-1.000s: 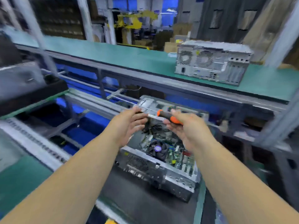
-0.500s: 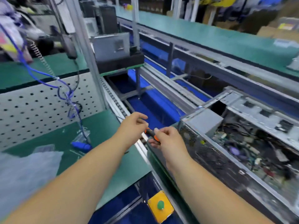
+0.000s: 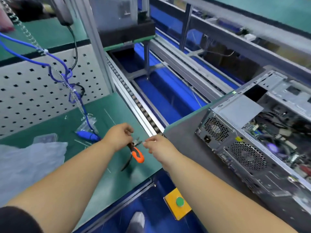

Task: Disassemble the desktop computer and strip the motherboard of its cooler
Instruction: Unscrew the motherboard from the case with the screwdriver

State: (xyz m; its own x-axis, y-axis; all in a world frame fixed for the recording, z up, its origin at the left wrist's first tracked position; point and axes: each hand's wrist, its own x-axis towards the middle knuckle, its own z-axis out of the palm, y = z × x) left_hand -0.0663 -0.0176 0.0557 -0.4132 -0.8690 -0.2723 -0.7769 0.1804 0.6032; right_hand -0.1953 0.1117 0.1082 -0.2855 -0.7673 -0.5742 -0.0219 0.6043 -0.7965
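Both hands meet over the green bench mat, well left of the open computer.

The left hand [image 3: 120, 136] pinches the metal end of an orange-and-black-handled screwdriver [image 3: 137, 153], handle trailing toward the person; the right hand [image 3: 157, 145] pinches something small at that tip, too blurred to name. The grey steel desktop case [image 3: 252, 148], side open with its cooler fan [image 3: 272, 147] showing, lies to the right, nearer the right hand.

computer case [image 3: 262, 148] cropped right, screwdriver [image 3: 137, 153] tip hidden
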